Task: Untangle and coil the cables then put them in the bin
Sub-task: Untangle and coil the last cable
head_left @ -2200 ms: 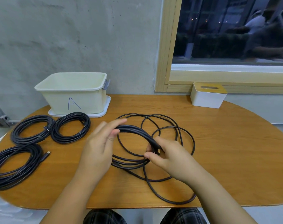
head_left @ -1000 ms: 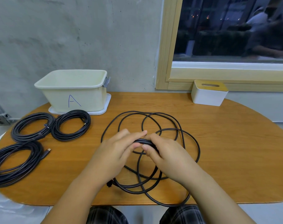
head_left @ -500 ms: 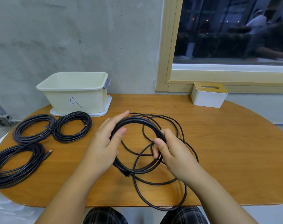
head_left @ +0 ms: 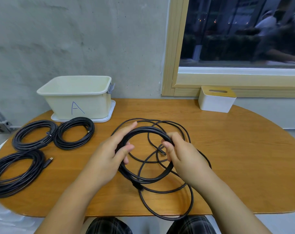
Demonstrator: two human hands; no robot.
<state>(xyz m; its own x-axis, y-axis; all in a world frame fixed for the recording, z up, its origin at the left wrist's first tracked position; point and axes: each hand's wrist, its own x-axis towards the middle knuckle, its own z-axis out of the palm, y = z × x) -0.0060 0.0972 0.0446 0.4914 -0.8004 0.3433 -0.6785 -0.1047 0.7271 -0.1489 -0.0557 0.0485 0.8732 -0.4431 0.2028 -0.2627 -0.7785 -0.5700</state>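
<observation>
We cannot see inside the bin (head_left: 79,95) at the table's (head_left: 236,149) back left. Our left hand (head_left: 109,154) grasps the black cable (head_left: 143,130) bundle's left side, thumb through the loop; our right hand (head_left: 180,152) pinches its right side. Since half a second ago, the coil sits slightly rounder, loose loops trailing toward us.
</observation>
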